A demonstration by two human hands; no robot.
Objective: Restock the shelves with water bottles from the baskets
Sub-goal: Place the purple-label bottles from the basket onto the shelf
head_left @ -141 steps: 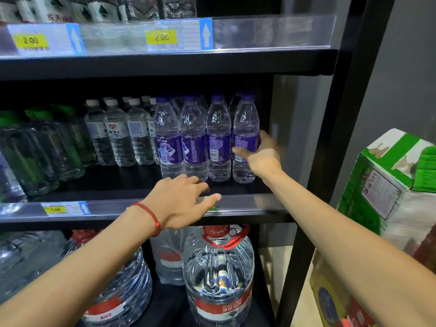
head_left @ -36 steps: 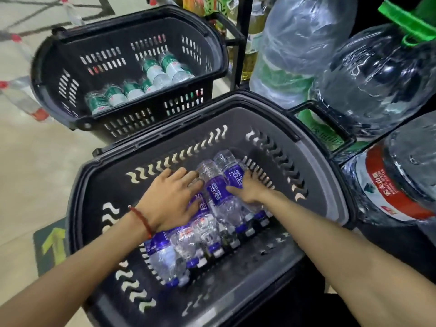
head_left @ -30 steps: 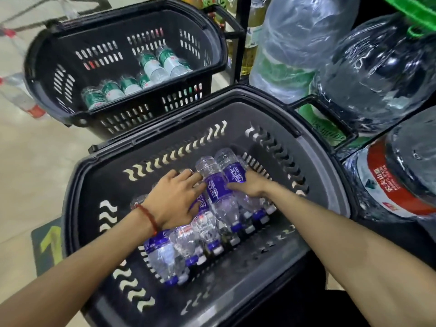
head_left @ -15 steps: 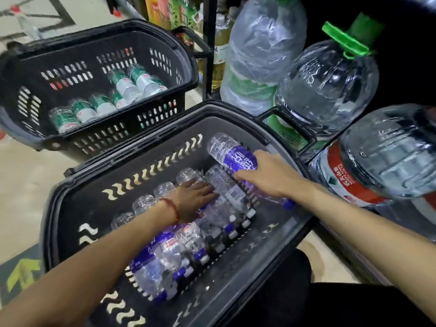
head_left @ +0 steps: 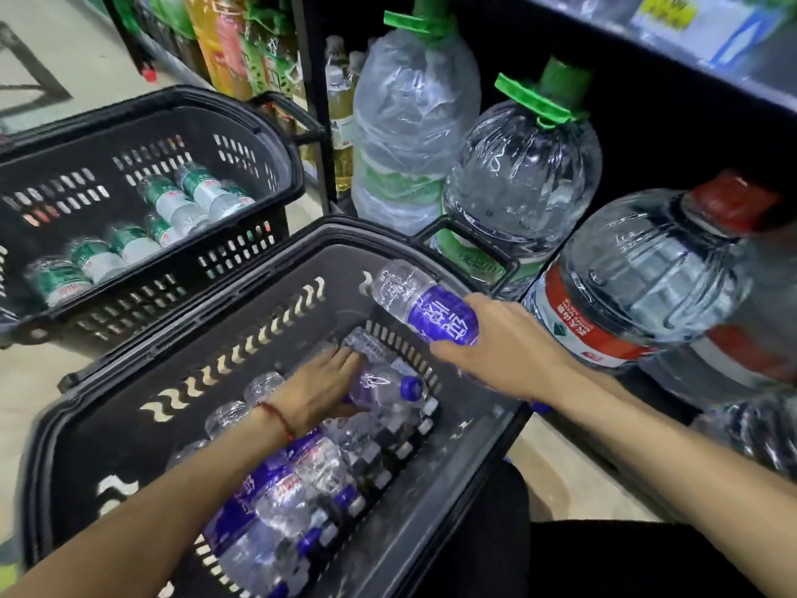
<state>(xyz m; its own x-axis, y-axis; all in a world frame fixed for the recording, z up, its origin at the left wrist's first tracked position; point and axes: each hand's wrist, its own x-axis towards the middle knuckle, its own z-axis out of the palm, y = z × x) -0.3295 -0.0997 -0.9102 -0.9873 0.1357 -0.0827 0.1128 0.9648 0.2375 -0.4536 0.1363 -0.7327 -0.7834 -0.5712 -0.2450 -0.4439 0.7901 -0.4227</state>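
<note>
Two bottles in hand at the near basket: the pick step.
Inside the basket, the left hand curls its fingers round a lying blue-capped bottle. Over its far corner, the right hand's fingers wrap a clear purple-banded bottle. Likely next: carry both to the shelf and stand them upright.

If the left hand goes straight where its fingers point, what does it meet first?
Likely the clear plastic bottle lying ahead of the left hand, then the slotted wall of the dark plastic basket.
</note>
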